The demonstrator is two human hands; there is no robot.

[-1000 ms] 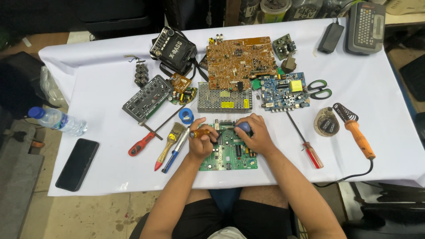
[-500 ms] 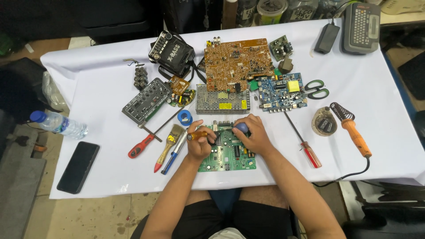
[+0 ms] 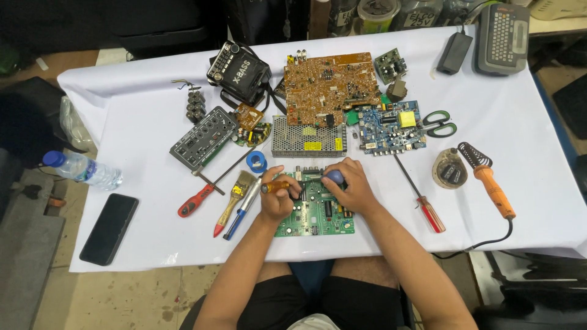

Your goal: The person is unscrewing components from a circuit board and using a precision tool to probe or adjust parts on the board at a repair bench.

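Observation:
A green circuit board (image 3: 318,217) lies at the near edge of the white-covered table (image 3: 140,110). My left hand (image 3: 278,198) rests on its left side and grips a small tool with an amber handle (image 3: 273,186). On the board's upper right, my right hand (image 3: 351,189) is closed around a blue-handled tool (image 3: 335,177). Both hands are close together over the board's top edge.
Behind the board lie a perforated metal box (image 3: 309,136), a brown circuit board (image 3: 330,85), a blue board (image 3: 390,128) and scissors (image 3: 440,124). Left are a brush (image 3: 235,192), red screwdriver (image 3: 195,200), tape roll (image 3: 256,161), phone (image 3: 110,228), bottle (image 3: 82,169). Right lie a soldering iron (image 3: 492,186) and another screwdriver (image 3: 422,198).
My hands stay on the green board with almost no shift. The camera view has drifted slightly.

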